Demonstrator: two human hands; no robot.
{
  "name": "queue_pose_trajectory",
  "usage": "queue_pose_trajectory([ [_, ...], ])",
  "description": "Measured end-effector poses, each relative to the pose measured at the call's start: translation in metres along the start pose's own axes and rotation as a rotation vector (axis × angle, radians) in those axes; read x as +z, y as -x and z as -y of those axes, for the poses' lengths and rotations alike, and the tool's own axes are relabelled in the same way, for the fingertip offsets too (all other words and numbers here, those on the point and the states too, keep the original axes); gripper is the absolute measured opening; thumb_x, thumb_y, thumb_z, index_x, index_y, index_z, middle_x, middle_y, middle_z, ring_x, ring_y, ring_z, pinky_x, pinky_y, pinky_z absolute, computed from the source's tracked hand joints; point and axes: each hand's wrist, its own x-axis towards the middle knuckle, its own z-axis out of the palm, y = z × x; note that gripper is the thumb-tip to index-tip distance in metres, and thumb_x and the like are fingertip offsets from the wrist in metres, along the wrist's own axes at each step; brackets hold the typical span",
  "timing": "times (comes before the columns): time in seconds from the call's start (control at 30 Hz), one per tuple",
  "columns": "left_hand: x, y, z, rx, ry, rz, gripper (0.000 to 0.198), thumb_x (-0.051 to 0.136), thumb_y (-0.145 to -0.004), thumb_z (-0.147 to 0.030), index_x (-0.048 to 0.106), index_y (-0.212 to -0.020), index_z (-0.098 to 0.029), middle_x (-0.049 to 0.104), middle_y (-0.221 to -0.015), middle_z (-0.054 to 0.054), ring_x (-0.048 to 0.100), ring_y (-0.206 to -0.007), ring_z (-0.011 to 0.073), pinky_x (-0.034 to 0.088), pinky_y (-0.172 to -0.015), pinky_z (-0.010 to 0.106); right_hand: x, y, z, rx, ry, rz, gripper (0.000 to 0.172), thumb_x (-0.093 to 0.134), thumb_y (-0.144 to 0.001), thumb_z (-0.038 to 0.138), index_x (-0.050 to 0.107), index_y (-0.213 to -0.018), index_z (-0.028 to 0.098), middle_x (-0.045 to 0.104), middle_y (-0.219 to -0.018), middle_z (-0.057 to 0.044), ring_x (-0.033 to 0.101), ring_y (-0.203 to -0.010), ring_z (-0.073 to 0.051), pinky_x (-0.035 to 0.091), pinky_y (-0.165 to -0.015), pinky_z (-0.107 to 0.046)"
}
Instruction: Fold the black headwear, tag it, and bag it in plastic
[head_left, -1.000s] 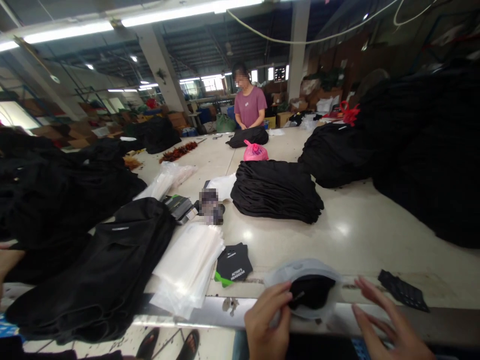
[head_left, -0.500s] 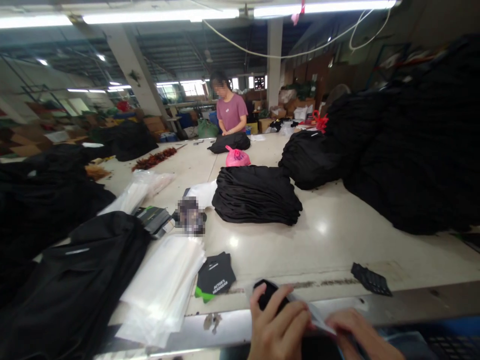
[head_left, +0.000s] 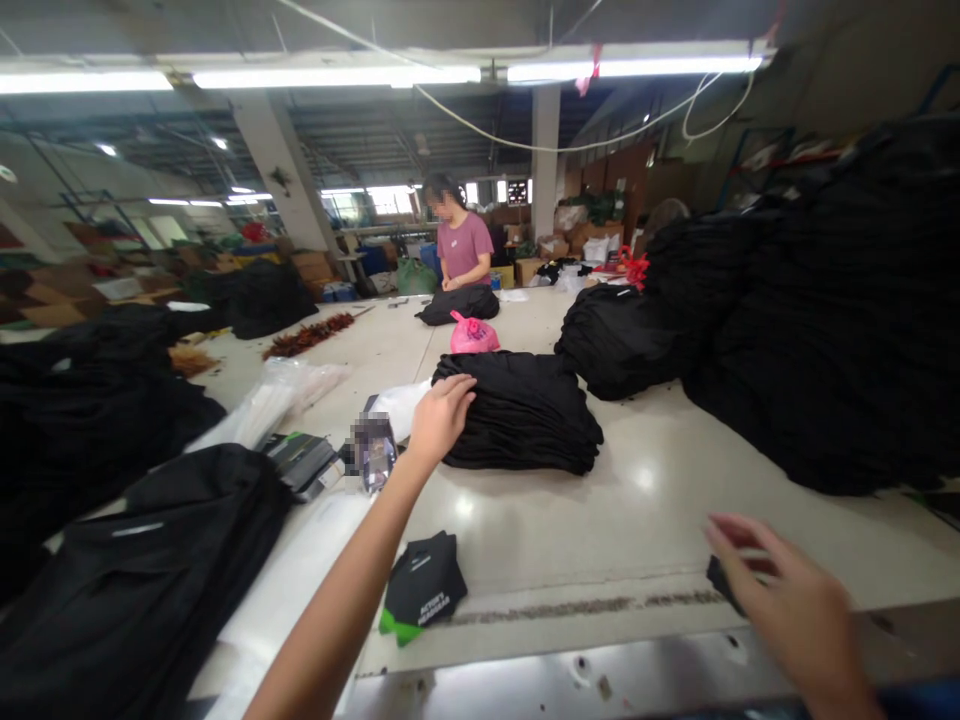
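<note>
My left hand point(head_left: 444, 418) rests at the left top corner of a stack of folded black garments point(head_left: 525, 415); its fingers lie together on the cloth, and whether they pinch a layer is hidden. Near the front edge on the right, my right hand point(head_left: 780, 585) is blurred, fingers curved and apart, above a small black item point(head_left: 724, 585) that it partly covers. Black cards with white lettering and a green corner point(head_left: 426, 585) lie between my forearms. Clear plastic bags point(head_left: 300, 570) are spread left of them, partly behind my left forearm.
A black garment point(head_left: 142, 560) lies at the left front. Beyond the stack are a pink bag point(head_left: 474, 334) and a person point(head_left: 463, 245) with hands on black cloth. A large black heap point(head_left: 832, 330) rises at the right. The table's metal edge point(head_left: 540, 685) runs along the front.
My left hand has gone from the front edge up to the stack. My right hand has moved right to the small black item. The black piece and plastic they held are out of view.
</note>
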Motion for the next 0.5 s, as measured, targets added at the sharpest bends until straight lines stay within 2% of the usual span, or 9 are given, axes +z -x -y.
queue_pose_trajectory([
  [0.07, 0.005, -0.031, 0.016, -0.010, -0.032, 0.064, 0.028, 0.055, -0.101, -0.023, 0.070, -0.124, -0.019, 0.068, -0.132, 0.009, 0.067, -0.115, 0.0251, 0.053, -0.095, 0.036, 0.060, -0.041, 0.015, -0.083, -0.073, 0.081, 0.037, 0.053, -0.098, 0.050, 0.072, -0.112, 0.020, 0.073, -0.104, -0.010, 0.067, -0.082, -0.021, 0.057, -0.071, -0.033],
  [0.13, 0.009, -0.049, 0.025, -0.006, -0.055, 0.129, 0.017, 0.061, -0.096, -0.019, 0.075, -0.106, -0.018, 0.072, -0.116, 0.009, 0.070, -0.099, 0.0236, 0.054, -0.084, 0.033, 0.117, -0.081, 0.026, -0.147, -0.106, 0.119, 0.039, 0.050, -0.097, 0.040, 0.070, -0.124, 0.019, 0.072, -0.116, -0.010, 0.066, -0.099, -0.025, 0.056, -0.084, -0.038],
  [0.2, 0.008, -0.055, 0.029, 0.008, -0.066, 0.156, 0.014, 0.061, -0.095, -0.019, 0.074, -0.091, -0.017, 0.072, -0.106, 0.008, 0.070, -0.091, 0.0222, 0.054, -0.080, 0.032, 0.157, -0.112, 0.030, -0.160, -0.092, 0.133, 0.037, 0.052, -0.094, 0.034, 0.073, -0.119, 0.019, 0.073, -0.118, -0.011, 0.064, -0.104, -0.028, 0.053, -0.094, -0.044],
  [0.23, 0.006, -0.054, 0.029, 0.016, -0.066, 0.154, 0.016, 0.059, -0.096, -0.020, 0.073, -0.090, -0.017, 0.071, -0.106, 0.008, 0.070, -0.092, 0.0221, 0.054, -0.081, 0.032, 0.169, -0.121, 0.029, -0.164, -0.086, 0.140, 0.033, 0.053, -0.092, 0.032, 0.075, -0.113, 0.019, 0.075, -0.114, -0.011, 0.065, -0.103, -0.028, 0.052, -0.095, -0.045],
  [0.27, 0.002, -0.051, 0.029, 0.028, -0.060, 0.147, 0.017, 0.057, -0.098, -0.021, 0.072, -0.092, -0.017, 0.071, -0.109, 0.008, 0.070, -0.094, 0.0220, 0.054, -0.083, 0.032, 0.174, -0.127, 0.027, -0.168, -0.084, 0.147, 0.030, 0.054, -0.091, 0.032, 0.077, -0.106, 0.020, 0.076, -0.109, -0.010, 0.065, -0.100, -0.028, 0.052, -0.094, -0.045],
  [0.33, -0.010, -0.038, 0.023, 0.062, -0.035, 0.129, 0.020, 0.052, -0.102, -0.024, 0.071, -0.099, -0.018, 0.070, -0.119, 0.008, 0.069, -0.103, 0.0215, 0.054, -0.088, 0.032, 0.168, -0.128, 0.019, -0.178, -0.091, 0.145, 0.027, 0.054, -0.091, 0.034, 0.078, -0.098, 0.022, 0.077, -0.101, -0.008, 0.065, -0.096, -0.027, 0.052, -0.091, -0.043],
  [0.4, -0.025, -0.013, 0.011, 0.095, -0.008, 0.115, 0.022, 0.047, -0.105, -0.027, 0.068, -0.106, -0.019, 0.069, -0.125, 0.007, 0.067, -0.111, 0.0205, 0.053, -0.093, 0.032, 0.144, -0.118, 0.013, -0.176, -0.110, 0.113, 0.030, 0.054, -0.093, 0.040, 0.077, -0.101, 0.022, 0.076, -0.101, -0.008, 0.064, -0.095, -0.027, 0.053, -0.085, -0.041],
  [0.5, -0.044, 0.048, -0.027, 0.136, 0.014, 0.114, 0.020, 0.049, -0.105, -0.030, 0.066, -0.109, -0.022, 0.073, -0.117, 0.004, 0.065, -0.108, 0.0208, 0.051, -0.093, 0.035, 0.089, -0.087, 0.010, -0.156, -0.159, 0.018, 0.032, 0.055, -0.094, 0.047, 0.073, -0.102, 0.021, 0.074, -0.104, -0.008, 0.065, -0.092, -0.024, 0.053, -0.080, -0.037],
])
